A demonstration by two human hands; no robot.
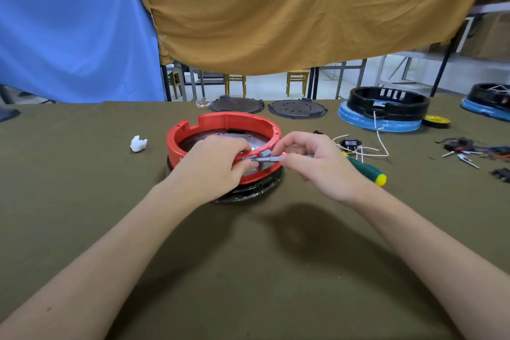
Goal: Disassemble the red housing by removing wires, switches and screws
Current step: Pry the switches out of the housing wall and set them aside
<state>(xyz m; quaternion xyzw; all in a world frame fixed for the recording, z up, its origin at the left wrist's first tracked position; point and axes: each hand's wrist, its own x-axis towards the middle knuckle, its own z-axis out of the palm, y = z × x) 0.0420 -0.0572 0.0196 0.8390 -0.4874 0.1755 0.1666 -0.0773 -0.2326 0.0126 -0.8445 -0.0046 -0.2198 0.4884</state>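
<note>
Head view: left hand (218,163) steadies stiff round red plastic housing (193,130), right hand (309,157) fingers pinching small, likely brittle grey plastic switch lever (266,159).

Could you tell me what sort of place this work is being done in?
Probably a workshop or training room: a cloth-covered table with a red housing, loose wires, a screwdriver, and stools behind.

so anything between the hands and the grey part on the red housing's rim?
Nothing visible. Left hand and right hand both already pinch the grey part at the near rim of the red housing.
</note>
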